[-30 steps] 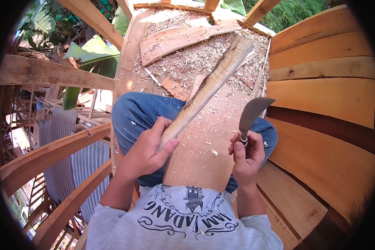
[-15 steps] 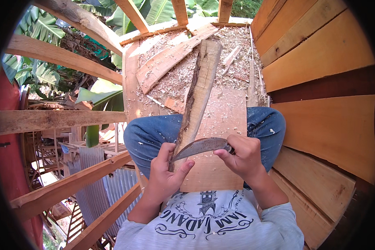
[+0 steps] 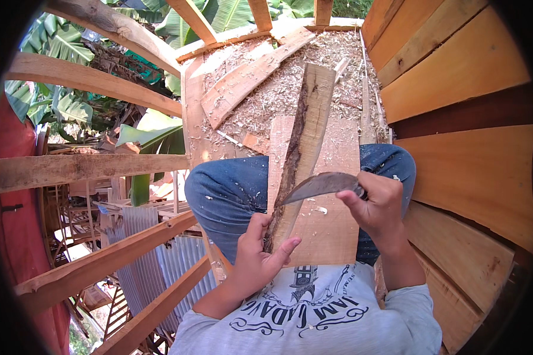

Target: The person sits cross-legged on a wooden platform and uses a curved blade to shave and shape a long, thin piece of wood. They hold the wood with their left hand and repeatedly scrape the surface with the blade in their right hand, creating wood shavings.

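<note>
My left hand (image 3: 265,248) grips the near end of a long wooden slab (image 3: 311,130), with its thumb on the right edge and fingers on the left. Rough dark bark runs down the slab's left side, while its face is pale. In my right hand (image 3: 378,201) is the handle of a curved knife (image 3: 323,187), its blade pointing left across the slab. The tip lies over the slab's barked edge, above my left hand. Whether the blade touches the wood, I cannot tell. Beneath lies a flat board (image 3: 337,236) across my lap, sprinkled with shavings.
Wood shavings (image 3: 243,89) cover the floor ahead, with a loose plank (image 3: 249,77) among them. Open wooden rails (image 3: 89,165) stand on the left, with corrugated metal sheets (image 3: 139,242) below. A plank wall (image 3: 468,160) closes the right side.
The knife has moved away from my left hand, up and right along the slab. The slab stands a little farther right and more over the board. A curled shaving now lies beside the blade.
</note>
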`<state>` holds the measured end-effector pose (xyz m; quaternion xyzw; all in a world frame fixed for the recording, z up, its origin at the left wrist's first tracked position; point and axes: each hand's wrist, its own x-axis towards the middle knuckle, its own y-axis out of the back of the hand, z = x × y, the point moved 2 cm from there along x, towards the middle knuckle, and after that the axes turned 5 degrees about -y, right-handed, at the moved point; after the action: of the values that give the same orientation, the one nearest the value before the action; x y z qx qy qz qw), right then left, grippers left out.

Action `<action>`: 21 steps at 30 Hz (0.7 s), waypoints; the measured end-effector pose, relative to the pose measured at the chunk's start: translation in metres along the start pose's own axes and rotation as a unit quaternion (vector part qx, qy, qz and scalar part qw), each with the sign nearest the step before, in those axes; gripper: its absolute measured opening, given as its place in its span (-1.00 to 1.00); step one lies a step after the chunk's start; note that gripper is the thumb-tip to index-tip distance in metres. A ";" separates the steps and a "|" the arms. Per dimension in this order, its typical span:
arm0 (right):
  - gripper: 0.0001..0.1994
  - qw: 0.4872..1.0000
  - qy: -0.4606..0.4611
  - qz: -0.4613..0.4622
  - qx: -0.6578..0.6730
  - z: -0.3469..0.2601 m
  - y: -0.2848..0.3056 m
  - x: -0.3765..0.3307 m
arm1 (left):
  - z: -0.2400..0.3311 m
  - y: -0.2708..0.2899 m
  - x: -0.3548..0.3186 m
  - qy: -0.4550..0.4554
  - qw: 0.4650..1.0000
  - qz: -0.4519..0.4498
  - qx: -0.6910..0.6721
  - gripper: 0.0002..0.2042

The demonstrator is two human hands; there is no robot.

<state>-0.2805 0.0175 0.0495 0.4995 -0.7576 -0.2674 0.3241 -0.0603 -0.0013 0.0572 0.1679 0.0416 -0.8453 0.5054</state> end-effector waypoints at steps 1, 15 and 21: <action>-0.44 1.000 0.008 -0.015 0.005 -0.007 -0.005 -0.006 | 0.004 0.000 0.001 -0.002 1.000 -0.010 0.002 -0.66; -0.34 0.993 0.090 0.062 -0.040 -0.006 -0.010 0.001 | 0.006 0.000 -0.009 -0.076 0.994 0.018 0.071 -0.65; -0.29 0.957 -0.214 0.193 0.024 0.075 0.031 0.028 | 0.002 -0.007 -0.022 -0.055 0.991 -0.065 0.100 -0.66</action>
<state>-0.3639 0.0083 0.0296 0.2824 -0.8975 -0.2818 0.1878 -0.0571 0.0204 0.0652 0.1684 -0.0603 -0.8844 0.4312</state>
